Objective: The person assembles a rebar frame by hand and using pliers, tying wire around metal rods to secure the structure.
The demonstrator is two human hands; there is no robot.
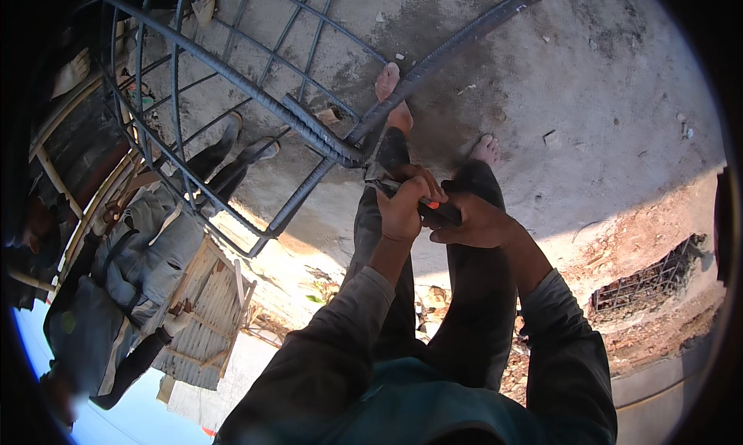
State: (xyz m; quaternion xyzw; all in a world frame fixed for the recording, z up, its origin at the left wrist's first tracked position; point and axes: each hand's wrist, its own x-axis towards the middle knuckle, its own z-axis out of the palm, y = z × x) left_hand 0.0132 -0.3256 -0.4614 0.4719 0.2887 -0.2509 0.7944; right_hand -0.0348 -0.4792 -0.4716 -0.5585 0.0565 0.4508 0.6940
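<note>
In front of my legs, both hands come together on a dark, narrow tool (441,214) with a small orange part; its exact kind is hidden by my fingers. My left hand (404,207) is closed around its left part, where a dark flat end sticks out past the fingers. My right hand (484,222) is closed on the thicker dark part at the right. Just beyond my left hand lies the lower corner of a steel rebar cage (317,135), made of ribbed bars; neither hand visibly grips it.
A person in grey clothes (155,248) stands at the left beside the cage, with a corrugated panel (203,313) close by. Concrete ground (604,120) spreads to the right. At lower right, bar mesh (646,278) shows in a broken hollow. Small stones are scattered about.
</note>
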